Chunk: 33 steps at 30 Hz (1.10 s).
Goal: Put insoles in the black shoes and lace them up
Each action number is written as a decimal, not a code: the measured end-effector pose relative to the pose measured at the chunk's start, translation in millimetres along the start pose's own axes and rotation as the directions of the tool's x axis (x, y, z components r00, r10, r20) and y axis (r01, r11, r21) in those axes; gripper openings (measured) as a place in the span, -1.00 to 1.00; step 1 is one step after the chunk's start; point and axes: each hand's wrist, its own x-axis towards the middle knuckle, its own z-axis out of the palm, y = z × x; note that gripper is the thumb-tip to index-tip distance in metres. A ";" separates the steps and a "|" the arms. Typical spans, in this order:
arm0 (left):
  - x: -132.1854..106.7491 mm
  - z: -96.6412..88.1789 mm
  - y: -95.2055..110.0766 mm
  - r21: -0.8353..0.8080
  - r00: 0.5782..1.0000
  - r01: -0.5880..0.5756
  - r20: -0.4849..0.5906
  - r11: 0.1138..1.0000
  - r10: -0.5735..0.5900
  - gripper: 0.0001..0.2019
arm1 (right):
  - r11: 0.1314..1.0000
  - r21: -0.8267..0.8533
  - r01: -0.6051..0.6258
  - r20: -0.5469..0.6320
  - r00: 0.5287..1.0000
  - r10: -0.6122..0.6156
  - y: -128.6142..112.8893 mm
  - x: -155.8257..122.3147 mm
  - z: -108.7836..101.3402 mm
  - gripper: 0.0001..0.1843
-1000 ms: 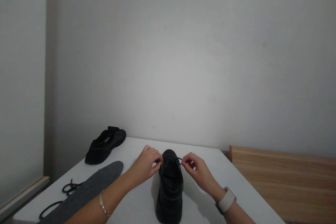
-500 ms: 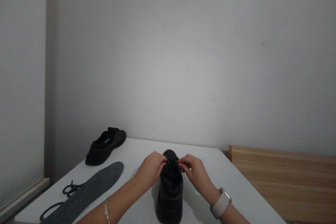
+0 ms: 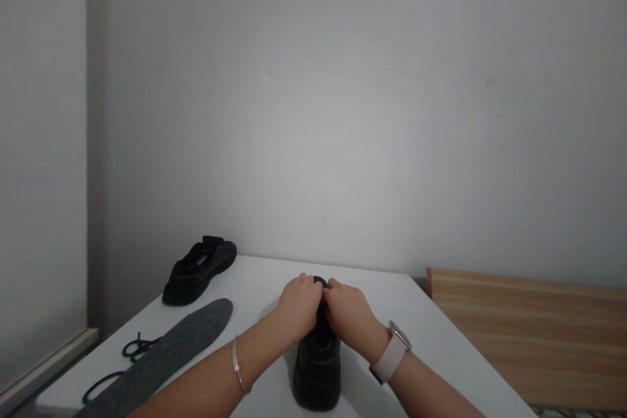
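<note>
A black shoe (image 3: 317,375) stands on the white table in front of me, heel toward me and toe pointing at the wall. My left hand (image 3: 300,304) is closed over the left side of its front opening, around the lacing area. From the right, my right hand (image 3: 349,310) is closed on the same part, its thumb close to the left one. Both hands cover most of the shoe's front, so whether a lace is between the fingers cannot be seen. Only a bit of the toe (image 3: 320,281) shows beyond them.
Another black shoe (image 3: 196,272) sits at the table's far left. A grey insole (image 3: 171,347) lies nearer, with a dark shoelace (image 3: 140,345) partly under it. Behind the white table (image 3: 386,284) rises a wall; a wooden panel (image 3: 519,333) stands to the right.
My hands have come together over the shoe's front, moving from pinches at either side of the opening to closed grips that hide it.
</note>
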 end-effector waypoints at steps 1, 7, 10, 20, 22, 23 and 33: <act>1.5 -0.1 0.6 0.005 1.000 0.006 0.002 1.000 -0.006 -0.75 | 1.000 0.005 -0.007 -0.020 1.000 0.007 0.7 0.2 0.7 -0.74; 4.0 0.4 -2.9 0.000 0.999 0.008 -0.041 1.000 -0.008 -0.82 | 0.955 0.296 -0.026 -0.199 0.976 0.088 15.7 -0.5 3.5 -0.86; 7.8 -7.9 -7.7 -0.119 0.994 -0.004 -0.106 0.993 -0.008 -0.83 | 0.834 0.551 0.002 -0.269 0.947 0.175 21.9 4.4 0.2 -0.91; 17.0 -39.9 -12.6 -0.592 0.919 -0.186 -0.387 0.784 -0.074 -0.88 | 0.229 0.965 0.124 -0.198 0.923 0.331 18.3 13.6 -7.1 -0.70; 16.7 -35.4 -11.8 -0.608 0.919 -0.186 -0.386 0.772 -0.083 -0.89 | 0.181 0.977 0.109 -0.161 0.939 0.304 17.3 13.9 -6.2 -0.67; 17.2 -32.8 -11.7 -0.620 0.918 -0.181 -0.385 0.764 -0.095 -0.90 | 0.161 0.982 0.098 -0.142 0.947 0.290 17.2 14.3 -5.7 -0.66; 12.7 12.4 -29.0 -0.911 0.991 -0.089 -0.122 0.403 -0.057 -0.78 | 0.054 0.994 0.096 -0.108 0.943 0.314 23.2 19.7 3.4 -0.72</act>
